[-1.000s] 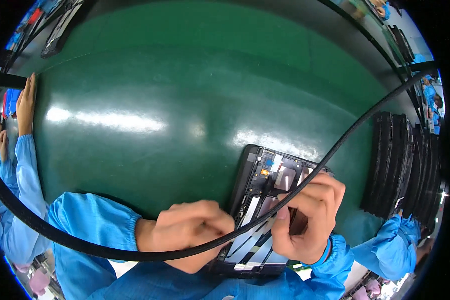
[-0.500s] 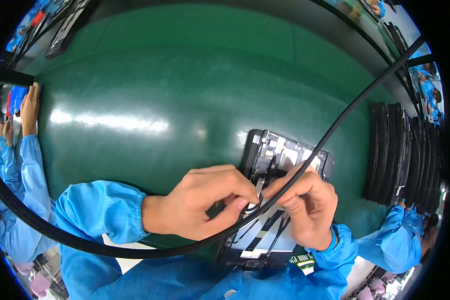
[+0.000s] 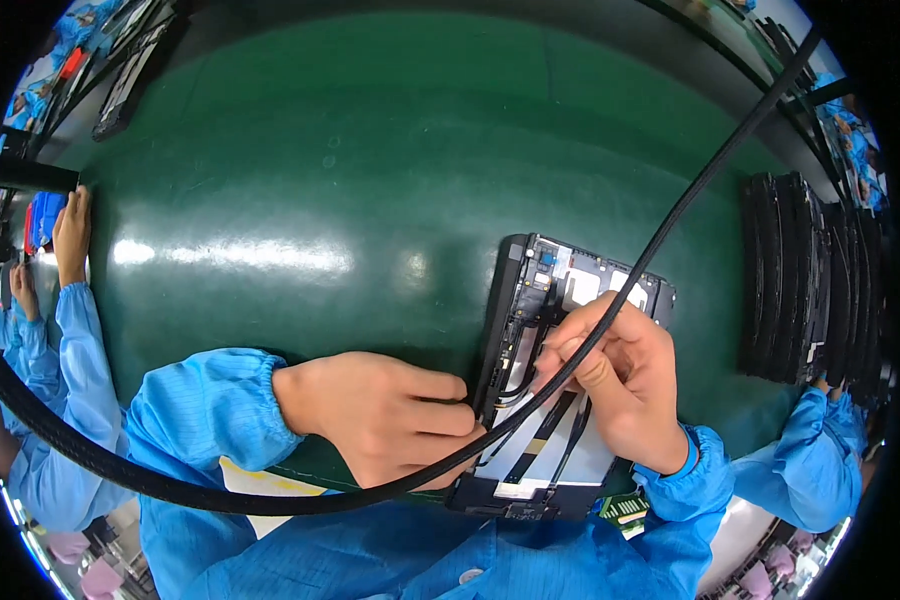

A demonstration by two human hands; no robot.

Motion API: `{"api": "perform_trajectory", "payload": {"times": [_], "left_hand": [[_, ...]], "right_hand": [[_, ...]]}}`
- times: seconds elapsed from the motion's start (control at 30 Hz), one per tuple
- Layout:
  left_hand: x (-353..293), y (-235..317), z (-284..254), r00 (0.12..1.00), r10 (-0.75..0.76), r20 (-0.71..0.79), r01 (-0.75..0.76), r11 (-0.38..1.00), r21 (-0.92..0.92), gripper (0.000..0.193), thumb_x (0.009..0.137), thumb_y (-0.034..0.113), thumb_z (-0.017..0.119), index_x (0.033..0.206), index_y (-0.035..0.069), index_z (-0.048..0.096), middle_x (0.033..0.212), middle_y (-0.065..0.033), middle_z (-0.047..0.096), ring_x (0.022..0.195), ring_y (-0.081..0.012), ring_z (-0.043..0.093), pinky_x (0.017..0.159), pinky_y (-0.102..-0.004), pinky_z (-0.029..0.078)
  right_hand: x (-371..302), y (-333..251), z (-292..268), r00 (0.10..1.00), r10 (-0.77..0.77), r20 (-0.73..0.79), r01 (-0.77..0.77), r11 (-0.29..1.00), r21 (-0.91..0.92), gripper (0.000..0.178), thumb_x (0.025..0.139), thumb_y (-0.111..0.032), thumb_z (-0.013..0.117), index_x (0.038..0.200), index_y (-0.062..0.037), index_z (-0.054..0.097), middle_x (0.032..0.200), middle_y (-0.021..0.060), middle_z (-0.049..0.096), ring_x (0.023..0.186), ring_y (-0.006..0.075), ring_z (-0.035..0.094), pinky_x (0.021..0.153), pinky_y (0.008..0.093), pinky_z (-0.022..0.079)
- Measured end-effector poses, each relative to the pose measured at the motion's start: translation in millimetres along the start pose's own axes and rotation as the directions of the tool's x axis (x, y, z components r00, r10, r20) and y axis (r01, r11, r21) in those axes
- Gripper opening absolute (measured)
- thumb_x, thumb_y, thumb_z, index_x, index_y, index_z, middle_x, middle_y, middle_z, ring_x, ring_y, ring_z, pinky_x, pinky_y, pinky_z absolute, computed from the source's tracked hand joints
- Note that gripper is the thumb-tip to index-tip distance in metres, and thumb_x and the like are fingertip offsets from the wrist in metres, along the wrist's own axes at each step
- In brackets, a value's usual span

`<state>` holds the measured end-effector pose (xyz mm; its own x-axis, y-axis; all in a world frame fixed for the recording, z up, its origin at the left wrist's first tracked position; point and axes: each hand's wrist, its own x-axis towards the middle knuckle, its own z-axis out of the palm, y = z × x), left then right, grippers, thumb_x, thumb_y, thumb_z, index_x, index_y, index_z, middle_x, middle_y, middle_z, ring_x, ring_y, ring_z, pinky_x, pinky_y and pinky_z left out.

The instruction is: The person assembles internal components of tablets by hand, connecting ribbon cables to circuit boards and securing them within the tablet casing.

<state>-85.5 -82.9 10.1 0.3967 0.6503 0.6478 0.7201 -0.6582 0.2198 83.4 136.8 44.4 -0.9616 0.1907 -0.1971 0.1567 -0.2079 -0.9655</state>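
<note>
An opened tablet [image 3: 590,468] lies on the green table, its circuit board [image 3: 532,285], silver inner plate and dark strips bare. Against its left edge rests my left hand [image 3: 385,415], fingers curled and gripping the side; the thumb is hidden. Over the middle of the tablet my right hand [image 3: 620,375] is closed, thumb and forefinger pinched together. Whatever sits in that pinch is too small or too hidden to name. A thick black cable [image 3: 670,225] crosses in front of both hands and covers part of the tablet.
Upright stacks of dark panels [image 3: 782,280] stand at the right. Another dark device [image 3: 130,85] lies at the far left. A co-worker's hand [image 3: 72,235] rests by the table's left edge, and a blue sleeve [image 3: 810,460] shows at the right. Green table surface [image 3: 300,160] stretches beyond the tablet.
My left hand has left the pinch near my right hand and moved down and left to the tablet's edge. The right hand stays pinched over the tablet. The view has shifted slightly.
</note>
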Motion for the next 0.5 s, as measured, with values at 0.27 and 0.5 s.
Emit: {"api": "perform_trajectory", "payload": {"times": [0.27,0.5], "left_hand": [[6,-1,-2,0.991,0.0,0.135,-0.016,0.993,0.118,0.014,0.087,0.011,0.071,0.096,0.005,0.079,0.103,-0.0059,0.075,0.091,-0.0206,0.073,0.092,-0.0368,0.064],[5,-17,-11,0.99,-0.01,0.137,-0.026,0.965,0.261,0.018,0.086,0.014,0.072,0.101,0.007,0.081,0.102,-0.0049,0.076,0.088,-0.0191,0.069,0.093,-0.0372,0.064]], "right_hand": [[1,3,-2,0.999,-0.044,0.009,0.043,0.998,0.034,0.013,0.114,-0.005,0.063,0.121,0.006,0.066,0.101,0.0112,0.075,0.088,0.0154,0.076,0.079,0.0301,0.064],[2,10,4,0.968,-0.244,-0.058,0.213,0.921,-0.327,0.009,0.099,0.009,0.075,0.107,0.0057,0.079,0.1,0.0101,0.071,0.074,0.008,0.068,0.063,0.0227,0.052]]}}
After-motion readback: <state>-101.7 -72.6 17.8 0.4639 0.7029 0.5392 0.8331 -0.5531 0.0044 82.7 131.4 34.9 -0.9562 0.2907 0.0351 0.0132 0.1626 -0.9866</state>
